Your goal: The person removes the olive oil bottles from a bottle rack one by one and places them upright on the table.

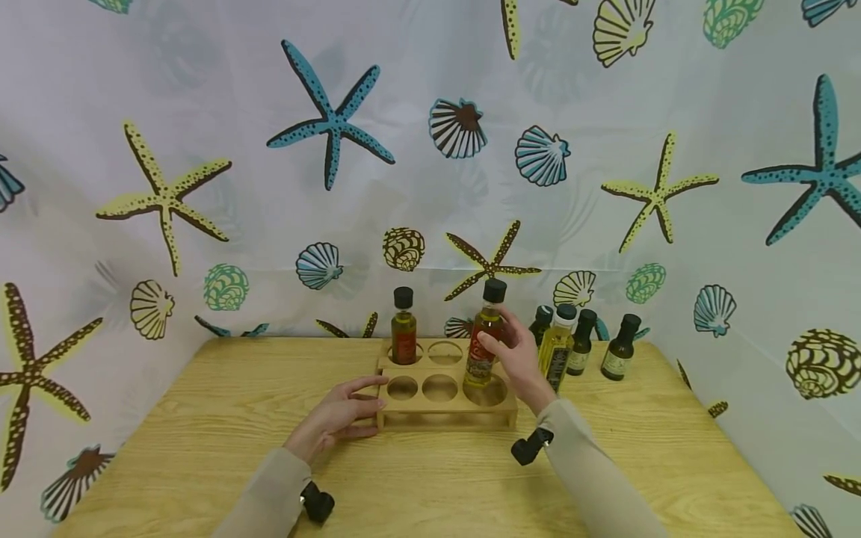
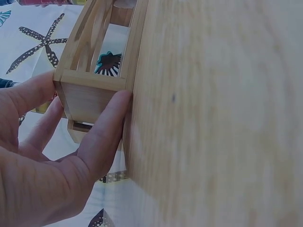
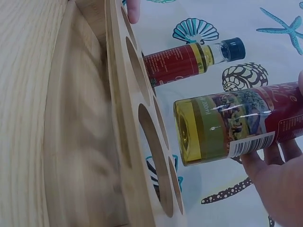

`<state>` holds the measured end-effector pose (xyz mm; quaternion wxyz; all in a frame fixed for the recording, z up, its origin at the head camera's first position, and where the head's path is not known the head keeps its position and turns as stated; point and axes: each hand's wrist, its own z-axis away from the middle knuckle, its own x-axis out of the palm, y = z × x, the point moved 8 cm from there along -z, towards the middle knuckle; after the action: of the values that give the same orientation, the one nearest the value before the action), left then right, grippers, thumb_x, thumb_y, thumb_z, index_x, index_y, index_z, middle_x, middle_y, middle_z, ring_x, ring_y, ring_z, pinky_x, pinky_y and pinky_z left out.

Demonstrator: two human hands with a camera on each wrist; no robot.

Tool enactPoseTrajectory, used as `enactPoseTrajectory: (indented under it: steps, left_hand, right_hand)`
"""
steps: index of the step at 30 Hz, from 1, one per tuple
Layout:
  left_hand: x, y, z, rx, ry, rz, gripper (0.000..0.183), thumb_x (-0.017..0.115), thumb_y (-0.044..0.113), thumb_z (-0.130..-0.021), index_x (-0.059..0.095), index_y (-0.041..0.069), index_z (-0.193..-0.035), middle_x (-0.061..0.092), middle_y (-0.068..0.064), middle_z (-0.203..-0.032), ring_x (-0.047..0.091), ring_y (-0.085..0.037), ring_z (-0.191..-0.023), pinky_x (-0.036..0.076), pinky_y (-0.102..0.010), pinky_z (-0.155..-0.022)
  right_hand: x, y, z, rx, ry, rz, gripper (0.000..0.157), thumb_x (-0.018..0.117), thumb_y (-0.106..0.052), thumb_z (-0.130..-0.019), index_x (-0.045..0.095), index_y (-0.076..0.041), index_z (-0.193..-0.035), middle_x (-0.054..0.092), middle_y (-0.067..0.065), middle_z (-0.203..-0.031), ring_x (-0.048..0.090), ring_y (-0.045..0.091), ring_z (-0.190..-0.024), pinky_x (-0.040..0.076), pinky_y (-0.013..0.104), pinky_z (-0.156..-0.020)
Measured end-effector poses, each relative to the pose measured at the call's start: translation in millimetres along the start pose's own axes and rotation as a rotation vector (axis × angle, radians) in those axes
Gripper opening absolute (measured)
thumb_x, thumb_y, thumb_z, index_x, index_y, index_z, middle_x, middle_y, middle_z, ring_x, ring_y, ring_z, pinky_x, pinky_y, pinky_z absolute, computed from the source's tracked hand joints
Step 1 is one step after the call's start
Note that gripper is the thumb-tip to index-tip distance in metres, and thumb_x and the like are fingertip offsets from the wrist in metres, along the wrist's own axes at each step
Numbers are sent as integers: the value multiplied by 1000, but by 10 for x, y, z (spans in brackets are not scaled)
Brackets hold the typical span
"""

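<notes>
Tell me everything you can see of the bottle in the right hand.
The bottle looks like clear glass, with yellow liquid inside, a black cap and a red label, plus a picture, green band and barcode. The right hand grips it, capped and slightly tilted, above the rack's right end, its base clear of the wood.

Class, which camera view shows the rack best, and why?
The head view: it takes in both rows of the rack, though the held bottle hides part. The left wrist view shows mainly one end; the right wrist view shows it closer, but cropped.
</notes>
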<state>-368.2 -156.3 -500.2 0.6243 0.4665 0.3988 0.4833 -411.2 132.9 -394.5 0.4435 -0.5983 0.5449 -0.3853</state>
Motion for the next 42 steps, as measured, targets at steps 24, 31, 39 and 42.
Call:
enactPoseTrajectory:
  steps: [24,31,39,42]
  left_hand:
    - [1,2,1,2,-13,1,51,65,15,-96,51,22,-144,46,-22,-143,60,-25,-112,58,-46,-84]
    - [1,12,-6,-2,-13,-2,51,64,15,-96,51,22,-144,46,-22,-142,59,-25,-112,58,-46,-84]
    - [7,4,-4,-5,-11,2,51,66,15,-95,51,21,-144,46,-21,-141,58,-25,-113,58,-46,-84]
    - [3,11,-5,-4,-7,1,52,66,16,-95,51,22,-144,47,-21,-141,57,-26,-115,58,-45,-84]
  right_hand:
    - [-430,-135,247,-33,19,85,58,68,-16,-94,45,-13,-147,62,14,-125,61,5,-104,52,24,-83]
    - [-596,-172,291,-24,58,67,61,68,-14,-93,43,-11,-149,60,10,-128,61,4,-108,53,23,-88]
    - [-737,-159,330,-28,88,54,61,68,-12,-94,42,-8,-149,63,-6,-115,63,4,-102,53,21,-86]
    - [-789,-159,342,-23,94,38,62,66,-12,-95,40,-8,-150,63,-11,-112,62,4,-102,53,20,-86]
